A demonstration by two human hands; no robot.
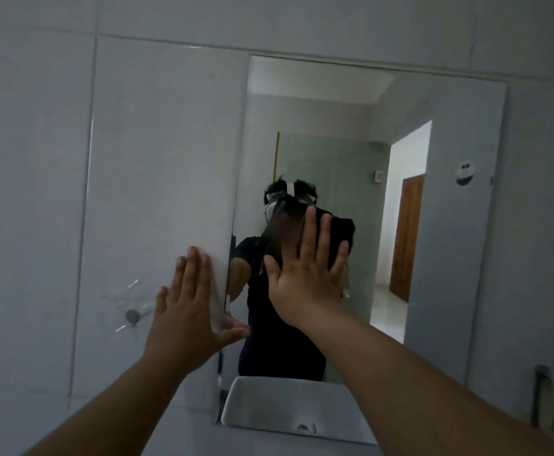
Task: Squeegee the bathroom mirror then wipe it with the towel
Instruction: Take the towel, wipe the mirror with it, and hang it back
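Note:
The bathroom mirror (433, 291) hangs on a pale tiled wall and reflects a person in a dark top. My right hand (305, 278) lies flat on the glass with its fingers spread, pressing a dark towel (338, 232) against the mirror's middle. The towel bunches up above and to the right of my fingertips. My left hand (186, 311) rests flat on the wall tile at the mirror's left edge, its thumb reaching over onto the glass, and it holds nothing. No squeegee is in view.
A round wall hook on a clear mount (132, 315) sits left of my left hand. A small round sticker (465, 172) shows near the mirror's right side. A dark fitting with a cord (541, 386) hangs on the wall at the lower right. A white basin (269, 403) shows at the mirror's bottom.

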